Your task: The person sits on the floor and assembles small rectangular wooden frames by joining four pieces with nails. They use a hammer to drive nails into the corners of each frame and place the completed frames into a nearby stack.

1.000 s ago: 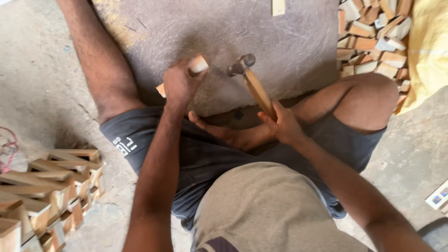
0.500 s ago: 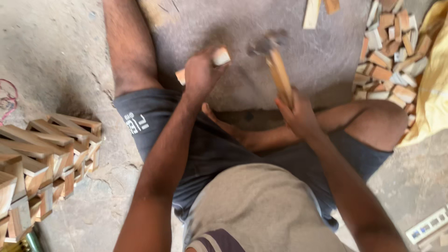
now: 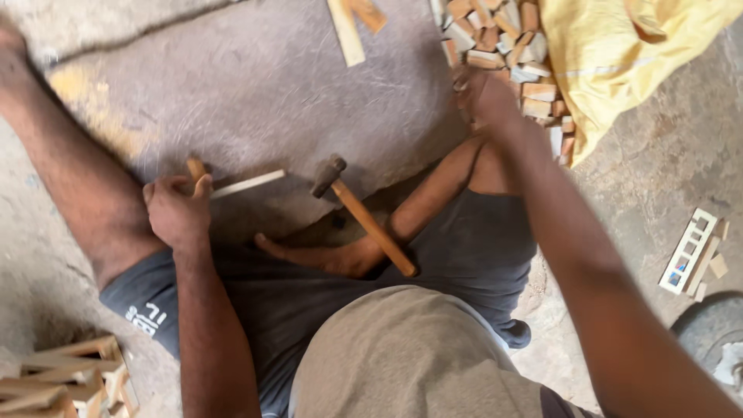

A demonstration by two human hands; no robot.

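I sit on a concrete floor with my legs spread. My left hand [image 3: 176,210] grips a small wooden piece [image 3: 232,184] made of a short block and a thin pale strip, held against the floor. My right hand [image 3: 484,97] is stretched out to the pile of small wooden blocks [image 3: 507,39] at the upper right and touches it; whether it grips a block is blurred. A hammer [image 3: 362,215] with a wooden handle and dark metal head lies loose on my folded right leg, with no hand on it.
A yellow sack [image 3: 627,54] lies beside the block pile at the top right. Two wooden strips [image 3: 352,23] lie at the top centre. Stacked wooden frames [image 3: 62,379] stand at the lower left. A small striped card [image 3: 689,251] lies on the floor at the right.
My right hand has let go of the hammer, which now rests on my leg, and has reached out to the block pile. My left hand has lowered the wooden piece toward the floor.
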